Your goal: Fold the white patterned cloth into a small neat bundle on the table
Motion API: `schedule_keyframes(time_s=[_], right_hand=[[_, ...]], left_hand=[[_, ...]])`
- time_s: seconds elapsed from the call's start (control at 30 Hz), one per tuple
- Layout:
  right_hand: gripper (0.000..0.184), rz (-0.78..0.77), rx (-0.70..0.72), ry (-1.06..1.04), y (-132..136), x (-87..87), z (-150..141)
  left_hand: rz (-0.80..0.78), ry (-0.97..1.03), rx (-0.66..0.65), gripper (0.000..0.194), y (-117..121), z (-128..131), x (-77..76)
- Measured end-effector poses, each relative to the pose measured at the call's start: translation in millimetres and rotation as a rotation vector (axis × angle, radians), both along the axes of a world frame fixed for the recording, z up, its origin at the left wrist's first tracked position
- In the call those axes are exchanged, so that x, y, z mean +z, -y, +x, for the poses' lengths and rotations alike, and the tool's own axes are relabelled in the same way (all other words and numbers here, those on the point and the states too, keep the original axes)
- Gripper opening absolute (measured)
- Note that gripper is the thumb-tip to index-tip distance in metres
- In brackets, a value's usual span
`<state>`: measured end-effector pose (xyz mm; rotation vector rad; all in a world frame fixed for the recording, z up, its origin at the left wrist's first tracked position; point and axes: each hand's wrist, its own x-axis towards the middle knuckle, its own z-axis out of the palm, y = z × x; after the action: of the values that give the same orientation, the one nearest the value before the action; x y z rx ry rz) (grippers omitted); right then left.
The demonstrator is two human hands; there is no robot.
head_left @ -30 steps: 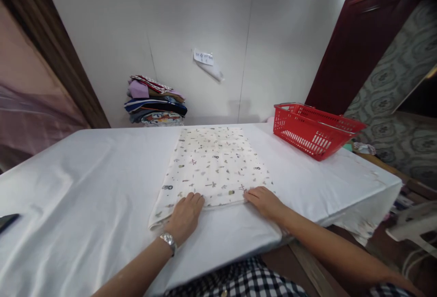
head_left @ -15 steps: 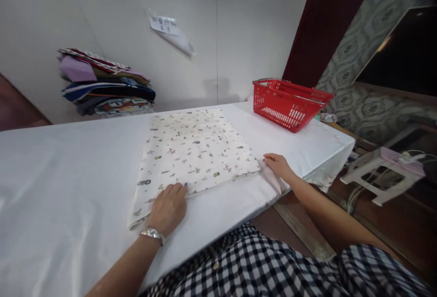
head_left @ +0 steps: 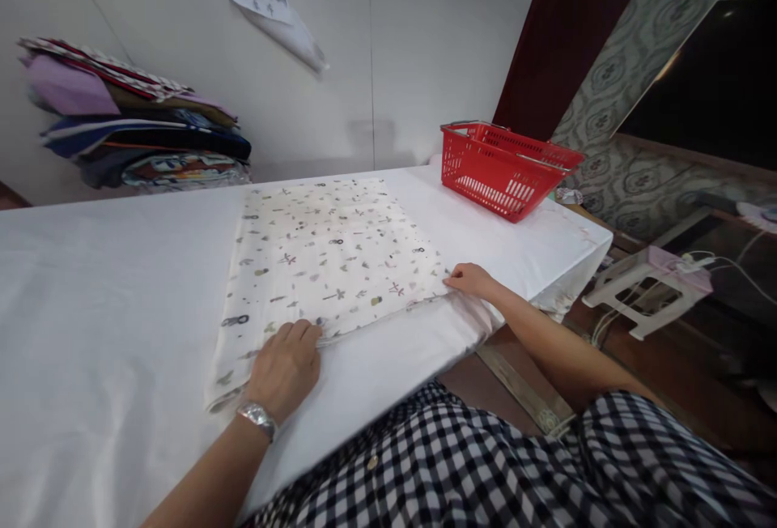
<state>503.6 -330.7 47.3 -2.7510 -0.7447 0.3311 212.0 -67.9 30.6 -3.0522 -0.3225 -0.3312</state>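
Observation:
A folded white cloth (head_left: 340, 253) printed with small plants and figures lies flat in front of me. My left hand (head_left: 285, 362), with a silver watch at the wrist, has its fingers bent together over the near edge, left of the middle; its thumb is hidden. At the near right corner, my right hand (head_left: 470, 279) pinches the cloth's edge between thumb and fingers. Layers show along the near left edge of the cloth.
A white-covered table (head_left: 121, 285) lies beneath the cloth. Folded fabrics form a stack (head_left: 133, 123) at the back left. The red basket (head_left: 507, 172) stands at the back right. Beyond the table's right end is a stool (head_left: 649, 289) with cables on it.
My view has turned right and tilted down. My right hand let go of the near edge, moved right, and now grips the near right corner. My left hand stays on the near edge.

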Motion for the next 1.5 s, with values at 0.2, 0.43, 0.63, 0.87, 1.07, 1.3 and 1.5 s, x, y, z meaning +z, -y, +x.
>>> schedule_keyframes(time_s=[0.2, 0.43, 0.63, 0.87, 1.07, 1.3, 1.5], right_hand=[[0.016, 0.005, -0.018, -0.021, -6.7, 2.0, -0.4], [0.006, 0.150, -0.111, -0.044, -9.8, 12.7, -0.1], [0.013, 0.272, -0.169, -0.177, -12.4, 12.7, -0.1], [0.011, 0.183, -0.196, -0.266, -7.2, 1.4, 0.7], [0.027, 0.009, -0.144, -0.311, -2.7, 8.9, 5.7], [0.030, -0.029, -0.092, -0.221, -6.6, 7.8, 0.2], [0.022, 0.102, -0.112, -0.165, -8.7, 3.0, -7.6]], left_hand=[[0.011, 0.003, -0.001, 0.026, -0.2, -1.0, 0.8], [0.008, 0.009, -0.015, 0.028, -0.6, -1.1, -0.1], [-0.019, 0.017, -0.016, 0.028, -0.9, -1.5, -0.8], [-0.023, -0.027, 0.026, 0.031, 0.1, -1.8, 0.1], [-0.058, -0.023, 0.026, 0.032, 0.1, -1.8, 0.4], [-0.100, -0.066, 0.054, 0.032, 2.3, -1.4, 1.4], [-0.168, -0.067, 0.084, 0.032, 5.5, -3.5, 3.7]])
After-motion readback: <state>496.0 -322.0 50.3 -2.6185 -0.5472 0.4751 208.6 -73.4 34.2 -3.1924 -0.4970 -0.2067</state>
